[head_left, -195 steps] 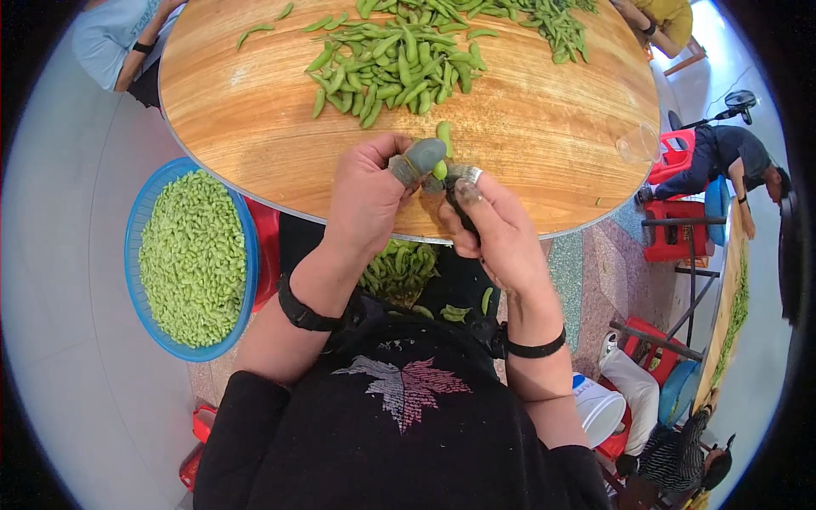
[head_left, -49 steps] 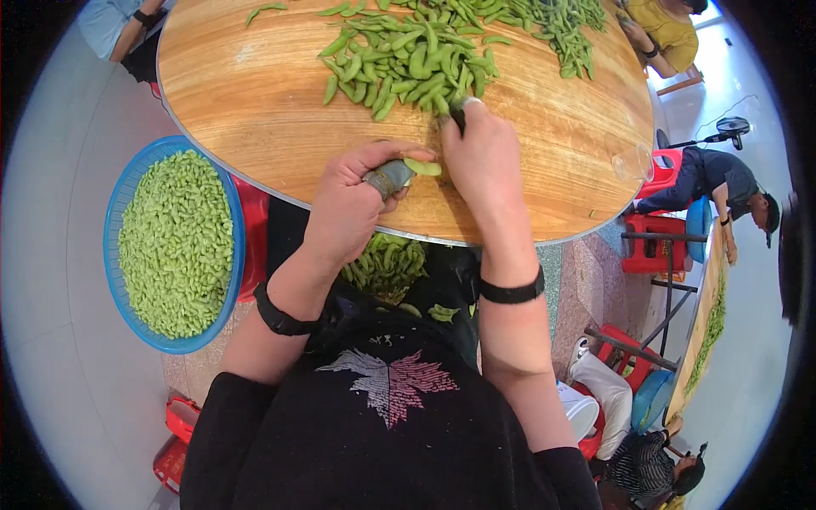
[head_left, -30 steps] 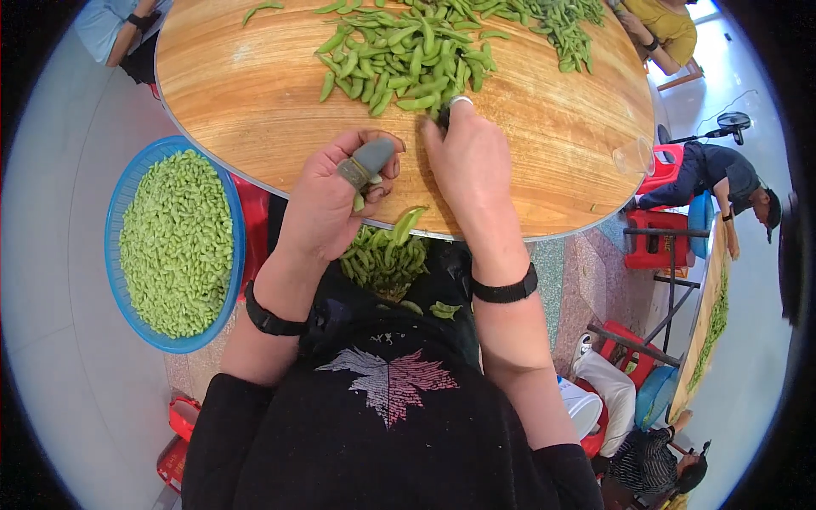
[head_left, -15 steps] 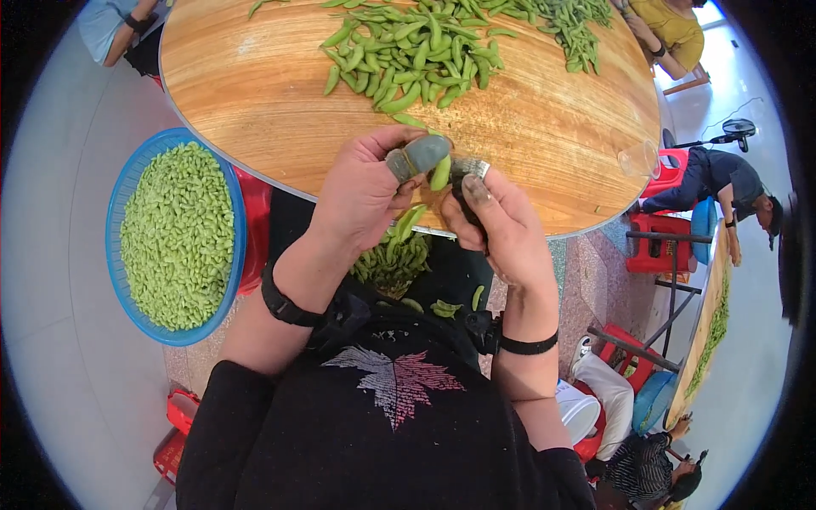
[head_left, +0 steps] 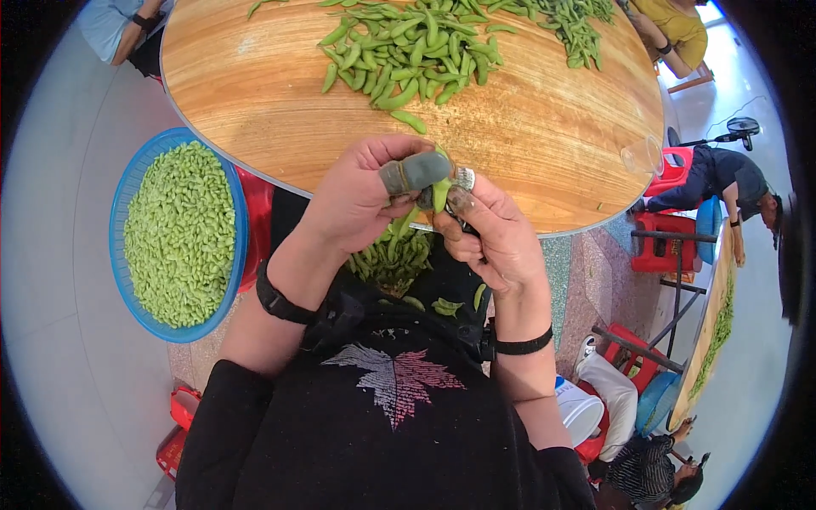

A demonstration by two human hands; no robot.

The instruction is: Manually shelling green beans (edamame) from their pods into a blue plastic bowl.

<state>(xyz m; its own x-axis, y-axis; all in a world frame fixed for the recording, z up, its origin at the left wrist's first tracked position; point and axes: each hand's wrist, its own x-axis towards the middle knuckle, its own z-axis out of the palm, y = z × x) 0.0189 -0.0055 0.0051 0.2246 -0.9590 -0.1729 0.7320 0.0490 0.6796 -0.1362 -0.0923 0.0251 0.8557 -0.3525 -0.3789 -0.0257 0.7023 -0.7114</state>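
The left grip [head_left: 361, 194] is pinched closed on a green pod [head_left: 441, 195] at its three o'clock, the grey thumb cover [head_left: 418, 172] hiding part of it. The right grip [head_left: 497, 228], fingers curled in, has the pod at ten o'clock; whether it pinches it, I cannot tell. On the desk [head_left: 272, 119], a pod pile [head_left: 408, 53] lies at twelve; a blue basket [head_left: 118, 246] stands at nine.
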